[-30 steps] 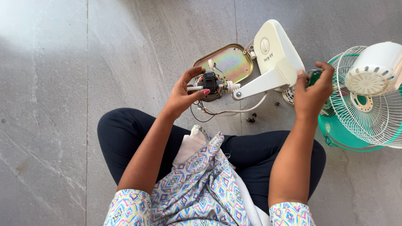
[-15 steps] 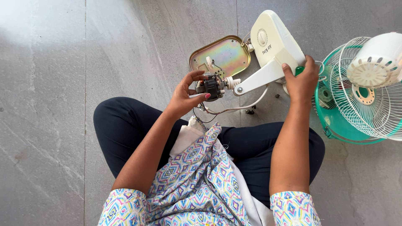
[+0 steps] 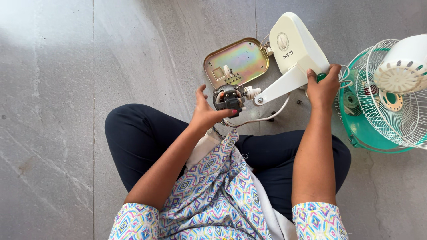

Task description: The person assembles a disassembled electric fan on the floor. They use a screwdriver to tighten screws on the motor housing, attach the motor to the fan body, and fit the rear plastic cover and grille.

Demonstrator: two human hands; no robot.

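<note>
I sit cross-legged on the grey floor. My left hand (image 3: 208,111) holds a small fan motor (image 3: 227,99) with black windings and a metal shell, thumb under it and fingers raised beside it. White wires run from the motor. A white arm (image 3: 281,86) joins the motor to a cream fan base (image 3: 297,41) with a round dial. My right hand (image 3: 323,88) is closed around a green-handled tool (image 3: 321,77) at the base's lower edge; only the handle's end shows.
An iridescent metal plate (image 3: 242,58) lies on the floor behind the motor. At right stand a white wire fan guard (image 3: 391,120), a white vented motor cover (image 3: 405,66) and a green fan part (image 3: 361,129). Small dark screws (image 3: 270,118) lie near my knee.
My right hand came in from the fan guard to the cream base and closed on the green-handled tool. My left hand turned the motor, and its fingers lifted off the top.
</note>
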